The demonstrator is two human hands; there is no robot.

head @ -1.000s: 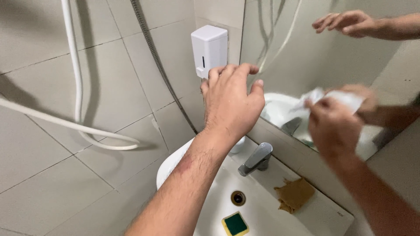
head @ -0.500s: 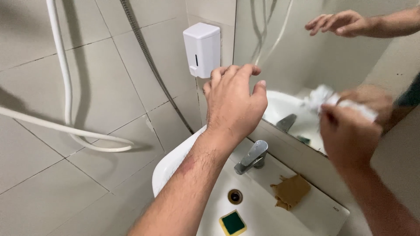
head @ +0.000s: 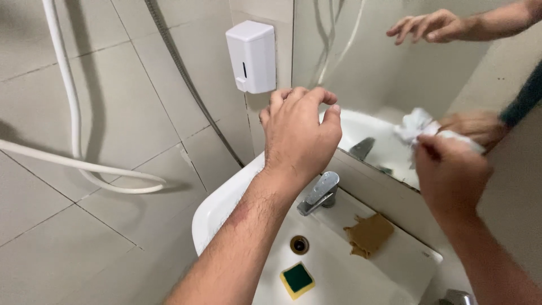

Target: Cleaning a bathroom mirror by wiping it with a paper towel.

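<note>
My left hand (head: 299, 133) hovers above the sink's chrome faucet (head: 319, 193), fingers curled loosely and apart, holding nothing. It is close to the mirror's (head: 384, 68) lower edge. My right hand (head: 451, 175) is shut on a crumpled white cloth (head: 420, 125) and presses it against the mirror glass at the right. The mirror shows reflections of both hands and the cloth.
A white sink (head: 226, 206) lies below, with a green and yellow sponge (head: 297, 279) in the basin and a brown rag (head: 368, 233) on its ledge. A white soap dispenser (head: 252, 56) hangs on the tiled wall. White hose (head: 73, 130) and metal hose (head: 186, 79) run at left.
My right hand has slid the cloth to the right along the mirror. The left hand has stayed above the faucet while the view shifted slightly.
</note>
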